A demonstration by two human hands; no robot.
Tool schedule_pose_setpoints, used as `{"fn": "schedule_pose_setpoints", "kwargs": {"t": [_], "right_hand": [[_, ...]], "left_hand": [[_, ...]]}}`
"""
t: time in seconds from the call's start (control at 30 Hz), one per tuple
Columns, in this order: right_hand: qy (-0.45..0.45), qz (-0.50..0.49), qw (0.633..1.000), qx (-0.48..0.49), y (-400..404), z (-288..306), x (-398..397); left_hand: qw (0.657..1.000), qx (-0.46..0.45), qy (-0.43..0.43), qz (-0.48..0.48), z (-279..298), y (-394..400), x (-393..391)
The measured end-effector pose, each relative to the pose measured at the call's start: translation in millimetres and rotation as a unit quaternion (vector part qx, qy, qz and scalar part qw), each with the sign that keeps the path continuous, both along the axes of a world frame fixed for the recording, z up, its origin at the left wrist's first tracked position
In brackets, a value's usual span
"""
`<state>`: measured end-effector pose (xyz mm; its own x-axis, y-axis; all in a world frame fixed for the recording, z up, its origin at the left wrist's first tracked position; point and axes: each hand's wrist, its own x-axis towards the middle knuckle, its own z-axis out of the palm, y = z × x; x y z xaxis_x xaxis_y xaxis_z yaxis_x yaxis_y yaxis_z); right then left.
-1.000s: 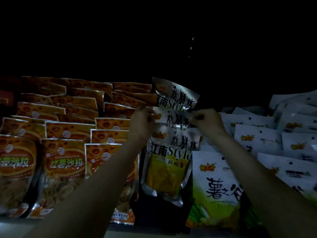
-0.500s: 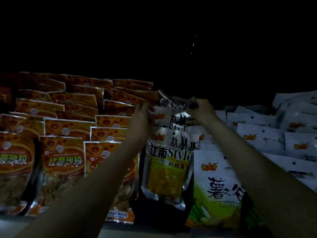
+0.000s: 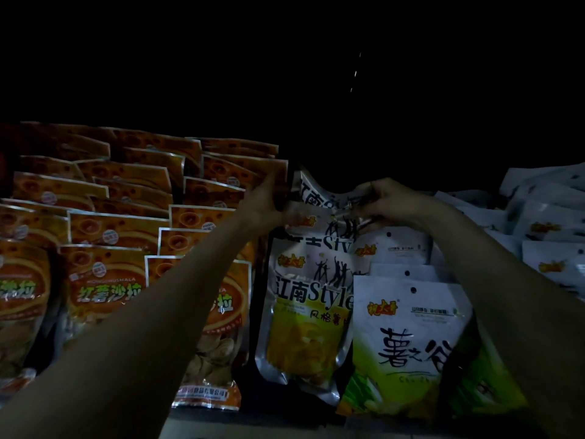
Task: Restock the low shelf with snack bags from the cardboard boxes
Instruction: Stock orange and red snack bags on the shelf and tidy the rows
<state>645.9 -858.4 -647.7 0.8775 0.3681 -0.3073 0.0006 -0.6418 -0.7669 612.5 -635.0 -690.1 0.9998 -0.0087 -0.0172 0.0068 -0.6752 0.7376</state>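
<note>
Centre frame: left hand (image 3: 264, 204) and right hand (image 3: 384, 201) each pinch a top corner of the rear silver bag (image 3: 319, 193). Best seated level behind the front silver bag (image 3: 308, 315), label forward.

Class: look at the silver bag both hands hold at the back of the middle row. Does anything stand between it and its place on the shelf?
Nothing visible does. The left hand and right hand hold the silver bag directly behind the other silver bags, between the orange bags and white bags.
</note>
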Motion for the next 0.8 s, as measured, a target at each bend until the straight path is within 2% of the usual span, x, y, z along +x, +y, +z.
{"fn": "schedule_pose_setpoints", "kwargs": {"t": [0.1, 0.17, 0.33, 0.4, 0.53, 0.63, 0.7, 0.8], "right_hand": [[-0.118, -0.072, 0.989, -0.046, 12, -9, 5], [-0.171, -0.125, 0.976, -0.042, 23, -21, 7], [-0.282, -0.092, 0.954, -0.044, 33, -29, 2], [-0.293, -0.069, 0.953, -0.026, 25, -28, 2], [-0.293, -0.099, 0.951, 0.001, 9, -26, 4], [-0.295, -0.102, 0.950, 0.024, 16, -23, 5], [-0.294, -0.081, 0.952, -0.001, 27, -26, 5], [-0.294, -0.137, 0.945, 0.030, 32, -34, 3]], "left_hand": [[0.999, 0.033, 0.008, -0.009, -2, 1, -1], [0.999, 0.050, 0.017, -0.015, -1, 0, -3], [0.996, -0.045, -0.037, 0.063, 8, 0, -1], [0.997, -0.032, -0.042, 0.058, 8, 4, -2], [0.994, 0.094, -0.040, 0.028, -2, 5, -3], [0.987, 0.146, -0.044, 0.056, 0, 2, -5], [0.986, 0.145, -0.036, 0.073, 6, -3, -9], [0.977, 0.168, -0.049, 0.121, 11, -8, -8]]}}
